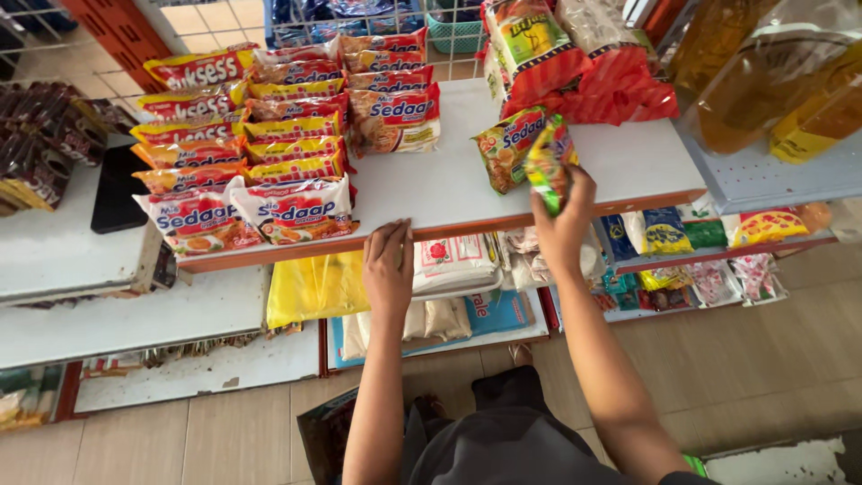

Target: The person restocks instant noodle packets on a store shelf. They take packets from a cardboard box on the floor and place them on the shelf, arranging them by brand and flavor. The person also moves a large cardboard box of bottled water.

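White shop shelf (431, 193): right hand (564, 220) closed on a green noodle packet (549, 162) (probably two); left hand (388, 265) flat, empty. Best set beside that grip.

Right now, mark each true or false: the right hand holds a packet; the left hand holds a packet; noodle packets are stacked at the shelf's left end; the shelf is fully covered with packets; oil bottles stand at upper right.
1. The right hand holds a green and yellow packet. True.
2. The left hand holds a packet. False: it rests empty on the front edge of the white shelf.
3. Noodle packets are stacked at the shelf's left end. True.
4. The shelf is fully covered. False: its middle is bare.
5. Yellow oil bottles stand at upper right. True.
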